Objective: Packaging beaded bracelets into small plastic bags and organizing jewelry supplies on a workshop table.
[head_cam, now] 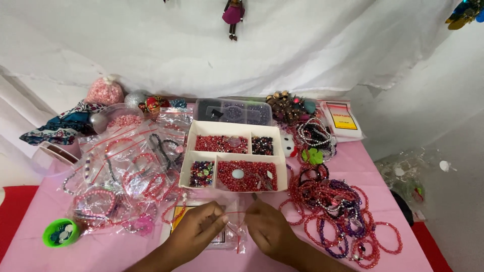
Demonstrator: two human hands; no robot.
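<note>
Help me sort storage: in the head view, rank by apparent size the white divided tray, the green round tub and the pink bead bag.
1. white divided tray
2. pink bead bag
3. green round tub

The bag lies farther away, so the gap between bag and tub is probably understated.

a home craft table: pink cloth (353, 166), divided bead tray (282, 151), bagged bracelets (126, 171), white sheet backdrop (302, 45).

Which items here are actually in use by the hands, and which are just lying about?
In use:
- left hand and right hand, pinching a thin red thread stretched between them
- white divided tray of beads, just beyond the hands

Lying about:
- heap of beaded bracelets
- bagged bracelets
- green tub
- pink bead bag
- clear lidded box
</note>
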